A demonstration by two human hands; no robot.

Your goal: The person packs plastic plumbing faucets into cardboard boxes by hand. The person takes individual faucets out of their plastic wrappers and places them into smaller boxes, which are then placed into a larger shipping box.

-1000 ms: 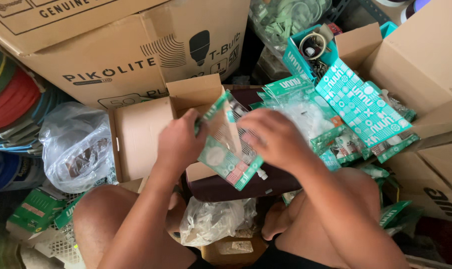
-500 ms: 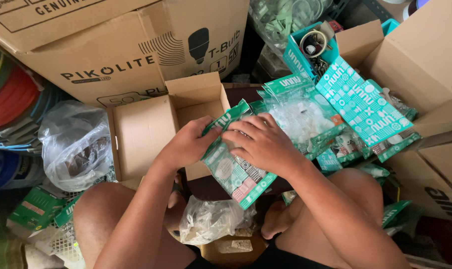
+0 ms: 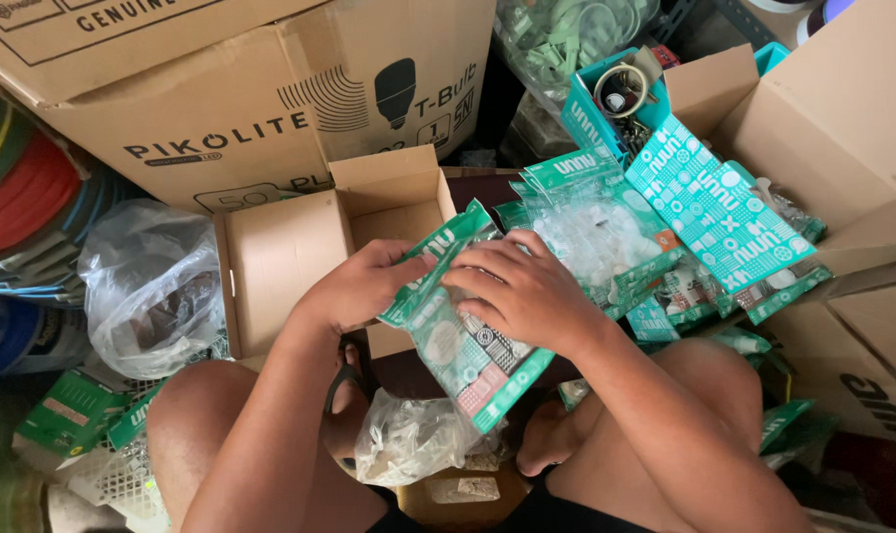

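Seen from the head camera, a seated person's left hand (image 3: pixel 364 286) and right hand (image 3: pixel 522 291) both grasp a stack of green packets (image 3: pixel 463 345) at frame centre, above the knees. An open carton (image 3: pixel 300 252) sits at 10 o'clock of the stack; a heap of packets (image 3: pixel 665 212) lies at 2 o'clock.

Cramped storeroom corner, daylight. Big cardboard cartons (image 3: pixel 221 89) stacked behind, coiled hoses (image 3: pixel 18 197) left, clear plastic bag (image 3: pixel 152 286), white basket (image 3: pixel 112 479) low.
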